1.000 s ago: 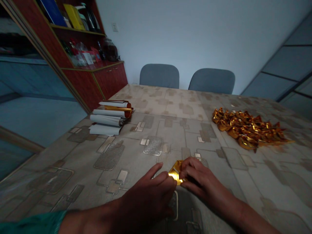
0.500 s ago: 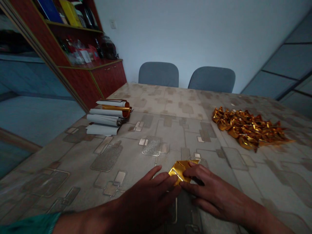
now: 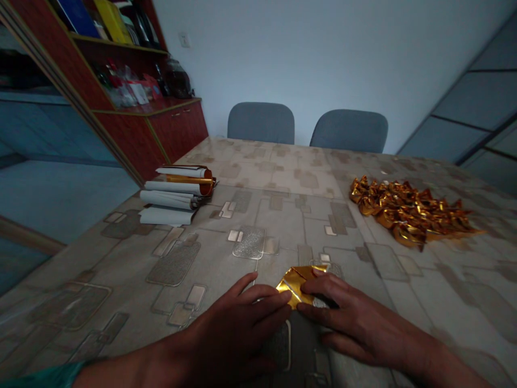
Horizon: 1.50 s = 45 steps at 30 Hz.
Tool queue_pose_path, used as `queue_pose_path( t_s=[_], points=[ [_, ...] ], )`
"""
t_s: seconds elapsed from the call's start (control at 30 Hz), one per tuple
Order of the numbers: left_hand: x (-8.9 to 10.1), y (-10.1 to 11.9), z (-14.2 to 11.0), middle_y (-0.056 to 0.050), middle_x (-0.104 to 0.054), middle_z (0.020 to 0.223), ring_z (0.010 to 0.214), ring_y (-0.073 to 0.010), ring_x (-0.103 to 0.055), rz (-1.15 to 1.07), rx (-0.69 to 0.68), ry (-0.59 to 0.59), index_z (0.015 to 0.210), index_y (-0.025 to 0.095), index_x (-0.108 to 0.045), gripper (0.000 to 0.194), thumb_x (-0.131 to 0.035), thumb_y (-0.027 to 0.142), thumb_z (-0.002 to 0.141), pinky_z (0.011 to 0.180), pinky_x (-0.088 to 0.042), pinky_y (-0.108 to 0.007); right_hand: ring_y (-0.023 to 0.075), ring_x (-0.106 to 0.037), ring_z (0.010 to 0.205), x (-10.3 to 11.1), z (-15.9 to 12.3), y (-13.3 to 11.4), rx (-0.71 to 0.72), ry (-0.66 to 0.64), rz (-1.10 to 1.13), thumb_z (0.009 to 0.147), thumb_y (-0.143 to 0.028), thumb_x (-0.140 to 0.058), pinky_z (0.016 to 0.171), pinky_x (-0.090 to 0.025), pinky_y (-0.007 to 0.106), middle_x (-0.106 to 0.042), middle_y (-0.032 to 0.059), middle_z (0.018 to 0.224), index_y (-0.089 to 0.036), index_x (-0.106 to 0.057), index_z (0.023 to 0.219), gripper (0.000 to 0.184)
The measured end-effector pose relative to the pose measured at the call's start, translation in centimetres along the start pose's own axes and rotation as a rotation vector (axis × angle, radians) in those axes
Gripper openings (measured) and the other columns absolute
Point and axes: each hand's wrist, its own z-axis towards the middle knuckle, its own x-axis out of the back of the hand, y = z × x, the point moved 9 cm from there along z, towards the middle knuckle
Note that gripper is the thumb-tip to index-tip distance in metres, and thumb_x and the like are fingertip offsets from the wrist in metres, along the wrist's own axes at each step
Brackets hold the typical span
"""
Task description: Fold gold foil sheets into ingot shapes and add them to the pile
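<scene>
A sheet of shiny gold foil paper (image 3: 298,276), folded with slanting creases, lies on the patterned table near its front. My left hand (image 3: 242,318) rests its fingertips on the paper's left lower corner, the fingers stretched and the thumb held apart. From the other side my right hand (image 3: 351,312) grips the paper's right part, thumb below and curled index finger on top. Part of the paper is hidden under the right fingers.
Rolled sheets of gold foil paper with pale backs (image 3: 172,196) lie at the table's left. Several folded gold foil pieces (image 3: 407,210) are heaped at the right. Two grey chairs (image 3: 261,123) stand behind the table (image 3: 278,215), with a red-brown cabinet (image 3: 177,129) at the back left.
My left hand has shifted slightly left along the paper's lower corner, its thumb a little higher. The right hand keeps its hold. The whole view has drifted slightly.
</scene>
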Motion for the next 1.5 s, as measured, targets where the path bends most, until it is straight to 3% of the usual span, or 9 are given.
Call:
queue_pose_path(
  t_s=[0.3,0.4,0.53,0.6,0.7,0.83,1.03,1.27,1.5],
  points=[
    [-0.1,0.3,1.0,-0.010,-0.059,0.140,0.123,-0.0288,-0.055,-0.027,0.047,0.035,0.143,0.019,-0.043,0.064,-0.068,0.043,0.089,0.115,-0.030,-0.053,0.0279,-0.046,0.138,-0.4,-1.2,0.0,-0.028,0.006,-0.036,0.095,-0.017,-0.060,0.116,-0.037,0.049,-0.054,0.0155,0.143,-0.019,-0.053,0.141,0.047],
    [0.0,0.6,1.9,-0.009,-0.065,0.127,0.112,-0.0281,-0.059,0.017,0.045,0.051,0.137,0.017,-0.048,0.062,-0.070,0.046,0.087,0.113,-0.033,-0.052,0.0265,-0.049,0.133,0.3,-0.8,0.2,-0.056,0.067,0.061,0.097,-0.020,-0.059,0.112,-0.043,0.046,-0.056,0.0127,0.140,-0.023,-0.057,0.137,0.040],
    [0.5,0.5,3.3,-0.004,-0.069,0.097,0.090,-0.0229,-0.060,0.112,0.013,0.146,0.103,0.016,-0.063,0.017,-0.063,0.031,0.094,0.087,-0.047,-0.039,0.0207,-0.063,0.107,2.3,0.1,2.9,-0.273,0.333,0.207,0.102,-0.020,-0.050,0.091,-0.055,0.035,-0.065,0.0091,0.118,-0.025,-0.063,0.128,0.029],
    [0.7,0.2,3.8,-0.002,-0.069,0.093,0.084,-0.0200,-0.059,0.132,0.003,0.180,0.097,0.018,-0.063,0.008,-0.056,0.021,0.098,0.075,-0.046,-0.033,0.0193,-0.065,0.090,2.6,0.8,3.8,-0.341,0.417,0.166,0.102,-0.019,-0.051,0.079,-0.055,0.032,-0.067,0.0072,0.100,-0.022,-0.070,0.111,0.022],
    [0.8,-0.3,4.0,-0.001,-0.069,0.093,0.082,-0.0178,-0.059,0.125,0.009,0.170,0.099,0.019,-0.064,0.014,-0.050,0.017,0.100,0.070,-0.045,-0.030,0.0207,-0.062,0.085,1.8,2.0,3.7,-0.317,0.405,0.007,0.099,-0.016,-0.055,0.073,-0.053,0.032,-0.066,0.0067,0.091,-0.020,-0.072,0.103,0.018],
    [0.4,-0.9,4.0,-0.004,-0.069,0.106,0.090,-0.0198,-0.061,0.092,0.063,0.159,0.105,0.018,-0.064,0.020,-0.045,0.016,0.101,0.075,-0.046,-0.032,0.0230,-0.059,0.084,0.8,2.4,2.8,-0.261,0.343,-0.182,0.096,-0.012,-0.059,0.071,-0.051,0.034,-0.067,0.0078,0.090,-0.019,-0.071,0.108,0.018],
    [0.4,-1.3,4.3,-0.009,-0.067,0.126,0.093,-0.0229,-0.060,0.170,0.110,0.195,0.128,0.015,-0.056,0.029,-0.047,0.019,0.102,0.077,-0.049,-0.038,0.0242,-0.057,0.086,0.6,2.3,2.9,-0.295,0.286,-0.218,0.096,-0.015,-0.062,0.074,-0.051,0.037,-0.067,0.0087,0.093,-0.016,-0.070,0.106,0.013],
    [0.7,-1.3,4.3,-0.007,-0.066,0.134,0.089,-0.0234,-0.057,0.245,0.100,0.176,0.123,0.017,-0.061,0.026,-0.052,0.018,0.099,0.078,-0.046,-0.040,0.0241,-0.059,0.085,0.9,1.7,3.7,-0.366,0.282,-0.299,0.096,-0.018,-0.062,0.074,-0.050,0.037,-0.068,0.0075,0.094,-0.018,-0.070,0.111,0.017],
    [1.5,-2.6,4.4,-0.004,-0.069,0.128,0.094,-0.0235,-0.055,0.033,0.204,0.132,0.116,0.019,-0.063,0.024,-0.059,0.025,0.092,0.085,-0.046,-0.040,0.0270,-0.060,0.085,2.3,-0.2,2.3,-0.355,0.367,-0.449,0.101,-0.020,-0.052,0.074,-0.047,0.041,-0.070,0.0091,0.093,-0.018,-0.068,0.114,0.020]
  ],
)
